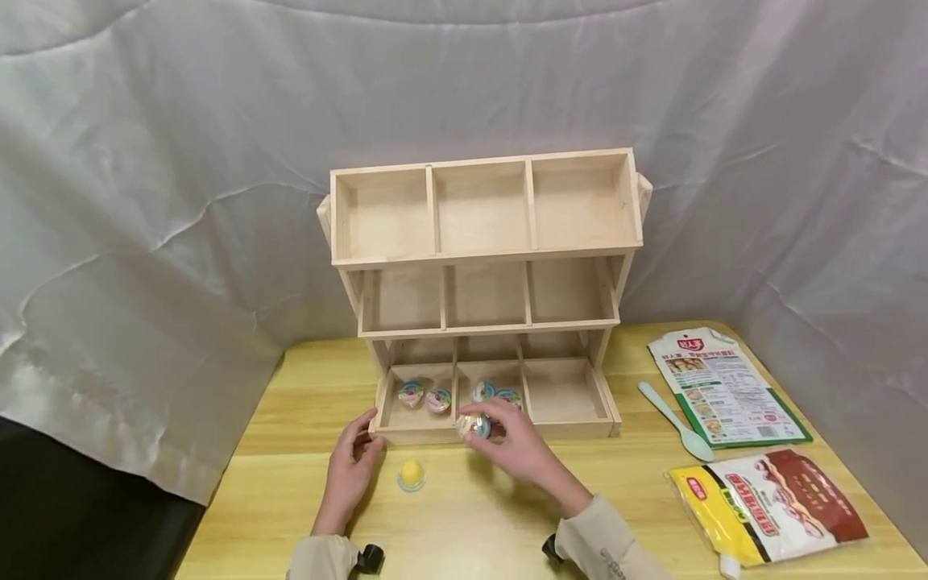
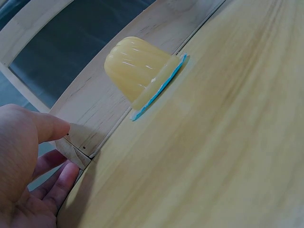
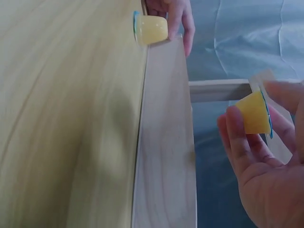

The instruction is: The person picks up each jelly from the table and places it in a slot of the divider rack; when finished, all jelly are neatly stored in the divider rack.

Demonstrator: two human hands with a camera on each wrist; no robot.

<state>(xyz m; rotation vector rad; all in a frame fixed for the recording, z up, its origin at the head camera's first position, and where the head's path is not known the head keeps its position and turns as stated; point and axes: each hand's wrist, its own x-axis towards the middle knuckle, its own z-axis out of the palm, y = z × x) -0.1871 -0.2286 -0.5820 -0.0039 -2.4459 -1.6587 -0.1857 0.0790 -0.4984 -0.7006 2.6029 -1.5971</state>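
My right hand [image 1: 510, 441] pinches a small yellow jelly cup [image 1: 474, 425] [image 3: 254, 114] at the front wall of the middle bottom compartment of a three-tier wooden rack [image 1: 484, 242]. That compartment holds two jelly cups [image 1: 496, 394], and the left one holds two more [image 1: 424, 395]. My left hand [image 1: 353, 466] [image 2: 26, 156] rests against the rack's front left corner [image 2: 71, 140], thumb on the wood, holding nothing. Another yellow jelly cup [image 1: 412, 474] [image 2: 140, 71] [image 3: 151, 29] sits lid-down on the table between my hands.
The wooden table [image 1: 507, 515] carries a pale green spoon [image 1: 676, 422], a white and green packet [image 1: 725, 387] and a yellow and red packet [image 1: 768, 503] at the right. Grey cloth [image 1: 145, 201] hangs behind and at both sides. The rack's upper tiers and bottom right compartment [image 1: 565, 391] hold nothing.
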